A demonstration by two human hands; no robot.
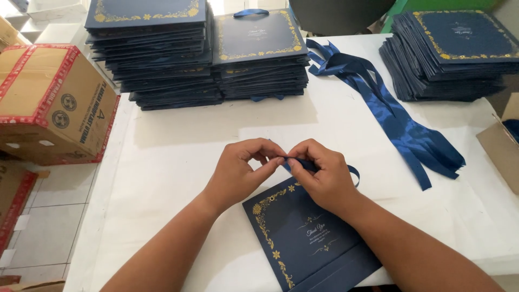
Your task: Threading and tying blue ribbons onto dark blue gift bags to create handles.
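A flat navy paper bag (305, 235) with gold floral edging lies on the white table (178, 157) in front of me. At its top edge my left hand (240, 173) and my right hand (321, 176) meet, both pinching a short blue ribbon (351, 172). The ribbon loops out to the right of my right hand. Most of it is hidden under my fingers.
Two tall stacks of the same navy bags (157, 54) (259, 54) stand at the back, a third stack (454, 54) at the back right. A bundle of blue ribbons (400, 124) lies between them. A taped cardboard box (51, 103) sits left, an open carton (500, 146) right.
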